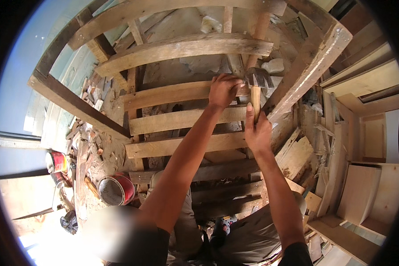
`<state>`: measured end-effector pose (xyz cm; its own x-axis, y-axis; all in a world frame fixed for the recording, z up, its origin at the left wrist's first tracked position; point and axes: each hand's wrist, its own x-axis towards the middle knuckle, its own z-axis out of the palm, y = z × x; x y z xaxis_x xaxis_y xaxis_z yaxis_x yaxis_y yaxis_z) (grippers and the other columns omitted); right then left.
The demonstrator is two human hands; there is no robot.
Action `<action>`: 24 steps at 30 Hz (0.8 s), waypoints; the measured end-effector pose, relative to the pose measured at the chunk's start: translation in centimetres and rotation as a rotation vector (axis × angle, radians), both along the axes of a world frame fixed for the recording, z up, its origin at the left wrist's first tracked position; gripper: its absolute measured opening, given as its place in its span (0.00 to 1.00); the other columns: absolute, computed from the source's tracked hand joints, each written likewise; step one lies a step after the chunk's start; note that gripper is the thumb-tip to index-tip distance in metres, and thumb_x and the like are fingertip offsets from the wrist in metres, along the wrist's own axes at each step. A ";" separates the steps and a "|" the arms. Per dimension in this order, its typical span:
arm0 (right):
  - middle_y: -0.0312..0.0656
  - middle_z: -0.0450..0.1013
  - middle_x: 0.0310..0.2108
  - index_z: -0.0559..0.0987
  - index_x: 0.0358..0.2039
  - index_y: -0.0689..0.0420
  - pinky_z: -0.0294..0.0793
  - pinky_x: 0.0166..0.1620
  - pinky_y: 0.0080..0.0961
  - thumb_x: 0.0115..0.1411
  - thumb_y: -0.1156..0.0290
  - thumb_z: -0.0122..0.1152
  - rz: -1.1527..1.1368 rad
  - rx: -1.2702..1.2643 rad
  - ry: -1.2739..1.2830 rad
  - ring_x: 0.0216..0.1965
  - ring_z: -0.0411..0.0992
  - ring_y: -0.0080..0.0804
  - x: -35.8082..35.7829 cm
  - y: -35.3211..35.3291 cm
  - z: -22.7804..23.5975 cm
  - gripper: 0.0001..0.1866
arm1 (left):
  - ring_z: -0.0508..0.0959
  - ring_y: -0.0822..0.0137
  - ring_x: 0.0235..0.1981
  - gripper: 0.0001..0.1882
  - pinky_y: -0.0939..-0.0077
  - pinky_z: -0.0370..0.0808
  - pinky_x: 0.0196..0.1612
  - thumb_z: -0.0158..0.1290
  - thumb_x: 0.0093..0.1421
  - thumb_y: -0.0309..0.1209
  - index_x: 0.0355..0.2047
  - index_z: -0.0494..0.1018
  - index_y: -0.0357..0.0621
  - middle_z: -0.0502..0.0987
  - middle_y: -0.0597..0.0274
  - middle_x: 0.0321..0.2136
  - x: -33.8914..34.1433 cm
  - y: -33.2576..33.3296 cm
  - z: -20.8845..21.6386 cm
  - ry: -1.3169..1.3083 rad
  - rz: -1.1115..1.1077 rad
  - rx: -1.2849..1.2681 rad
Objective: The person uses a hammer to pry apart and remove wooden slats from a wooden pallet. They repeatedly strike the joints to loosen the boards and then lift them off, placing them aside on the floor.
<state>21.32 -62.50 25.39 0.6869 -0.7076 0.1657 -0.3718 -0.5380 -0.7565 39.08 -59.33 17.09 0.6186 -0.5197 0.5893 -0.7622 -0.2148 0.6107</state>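
Observation:
My right hand [258,131] is wrapped round the wooden handle of a hammer [255,95], thumb laid along the handle. The dark metal hammer head is up beside my left hand [224,90], over the right end of a wooden slat [168,95]. On that slat my left hand rests with its fingers curled and pinched together near the end; what they hold, if anything, is too small to tell. The slat is one of several crosspieces on a wooden frame [199,119]. A thick timber leg [306,75] rises just right of the hammer.
Left of the frame stand a red bucket [116,189] and a smaller paint can [56,162], among scattered wood scraps [93,95]. Loose boards [297,155] lie to the right, beside pale wooden box-like pieces [359,190]. A whitish stone-like lump [273,66] lies beyond my hands.

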 end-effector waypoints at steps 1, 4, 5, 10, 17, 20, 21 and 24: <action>0.62 0.71 0.18 0.74 0.29 0.68 0.73 0.29 0.48 0.68 0.50 0.50 0.003 0.011 0.007 0.25 0.76 0.64 0.0 0.1 0.6 0.28 | 0.77 0.65 0.44 0.07 0.63 0.68 0.47 0.60 0.56 0.36 0.35 0.83 0.56 0.82 0.72 0.35 -0.2 -0.1 0.2 0.002 -0.001 0.004; 0.63 0.72 0.18 0.74 0.29 0.68 0.73 0.28 0.49 0.68 0.50 0.51 0.003 -0.094 0.094 0.26 0.76 0.64 0.1 -0.1 -0.3 0.28 | 0.76 0.65 0.44 0.07 0.63 0.68 0.47 0.59 0.56 0.35 0.35 0.83 0.56 0.82 0.73 0.35 -0.3 0.0 0.5 0.003 -0.009 0.004; 0.63 0.72 0.19 0.74 0.30 0.68 0.72 0.28 0.49 0.68 0.50 0.51 0.010 -0.070 0.082 0.26 0.75 0.64 0.2 -0.1 -0.2 0.28 | 0.76 0.65 0.44 0.06 0.63 0.68 0.47 0.59 0.56 0.35 0.35 0.83 0.56 0.82 0.73 0.35 -0.1 0.2 0.4 0.000 -0.016 -0.003; 0.56 0.71 0.17 0.75 0.28 0.67 0.70 0.27 0.45 0.69 0.51 0.50 -0.007 0.005 0.021 0.21 0.73 0.55 0.3 0.3 0.5 0.27 | 0.76 0.66 0.44 0.07 0.63 0.68 0.48 0.60 0.55 0.33 0.35 0.83 0.56 0.82 0.73 0.35 -0.4 0.2 0.3 -0.015 0.002 0.011; 0.64 0.72 0.22 0.75 0.34 0.67 0.72 0.31 0.50 0.68 0.52 0.51 0.016 -0.004 0.054 0.30 0.76 0.66 0.1 -0.3 0.2 0.26 | 0.76 0.66 0.46 0.08 0.63 0.67 0.50 0.60 0.55 0.32 0.36 0.83 0.56 0.82 0.74 0.38 -0.5 0.1 0.1 0.014 -0.001 0.019; 0.61 0.72 0.21 0.75 0.33 0.67 0.72 0.30 0.46 0.68 0.51 0.52 0.022 -0.054 0.070 0.27 0.75 0.60 0.0 -0.8 -0.6 0.26 | 0.76 0.64 0.47 0.07 0.63 0.69 0.49 0.60 0.55 0.32 0.36 0.83 0.54 0.82 0.72 0.38 -0.1 0.1 0.3 0.008 -0.068 0.021; 0.58 0.71 0.19 0.75 0.31 0.67 0.71 0.29 0.43 0.68 0.51 0.52 0.004 -0.071 0.017 0.24 0.74 0.56 -0.1 -0.3 -0.6 0.26 | 0.76 0.63 0.47 0.07 0.63 0.70 0.49 0.60 0.56 0.32 0.36 0.83 0.53 0.82 0.71 0.38 0.2 0.5 0.4 -0.001 -0.099 0.020; 0.58 0.73 0.20 0.75 0.36 0.67 0.73 0.30 0.42 0.67 0.53 0.54 0.036 -0.007 -0.076 0.26 0.76 0.57 0.4 1.2 1.1 0.24 | 0.78 0.57 0.45 0.09 0.63 0.74 0.46 0.61 0.56 0.34 0.37 0.82 0.49 0.82 0.63 0.38 2.8 3.4 0.1 0.175 -0.267 -0.143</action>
<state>21.68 -61.33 26.52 0.6970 -0.6815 0.2230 -0.2943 -0.5554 -0.7778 41.87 -55.96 17.20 0.5706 -0.5963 0.5647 -0.6607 0.0750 0.7469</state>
